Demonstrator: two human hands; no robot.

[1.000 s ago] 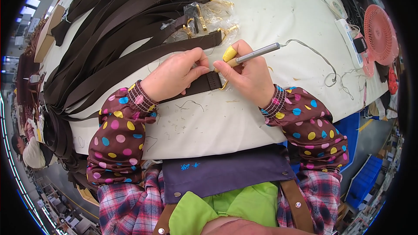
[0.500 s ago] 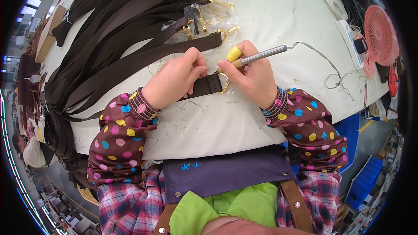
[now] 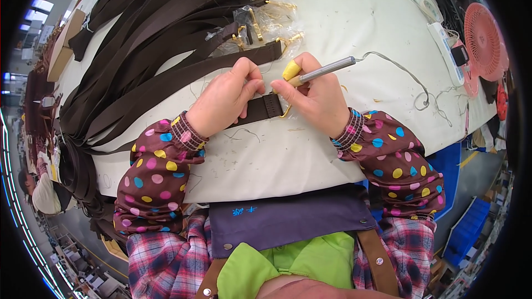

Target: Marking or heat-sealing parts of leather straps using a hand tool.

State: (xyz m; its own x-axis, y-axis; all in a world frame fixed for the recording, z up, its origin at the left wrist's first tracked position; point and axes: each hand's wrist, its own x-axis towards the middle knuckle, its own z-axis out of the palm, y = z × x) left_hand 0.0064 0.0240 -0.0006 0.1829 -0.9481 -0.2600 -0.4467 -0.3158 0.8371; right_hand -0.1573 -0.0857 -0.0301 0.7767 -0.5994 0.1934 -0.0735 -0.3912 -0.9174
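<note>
My right hand [image 3: 318,99] holds a silver pen-like tool [image 3: 331,67] with a pale grip and a trailing wire, a yellow wrap on one finger. Its tip is hidden near the stitched end of a dark brown strap [image 3: 260,109] with a gold metal fitting [image 3: 285,112]. My left hand [image 3: 221,102] is closed over that strap, thumb and fingertips pinched on something I cannot make out. Above them lie several more brown straps [image 3: 127,77] with gold hardware [image 3: 254,19] in clear plastic.
The white-covered table [image 3: 354,16] bears loose threads, a white power strip [image 3: 446,55] and a pink fan [image 3: 482,41] at the right. A cardboard piece [image 3: 65,47] lies at the left. Blue bins [image 3: 465,230] stand below. A co-worker [image 3: 44,194] is at the far left.
My left hand has shifted slightly right along the strap. My right hand and the tool moved a little right, then back left.
</note>
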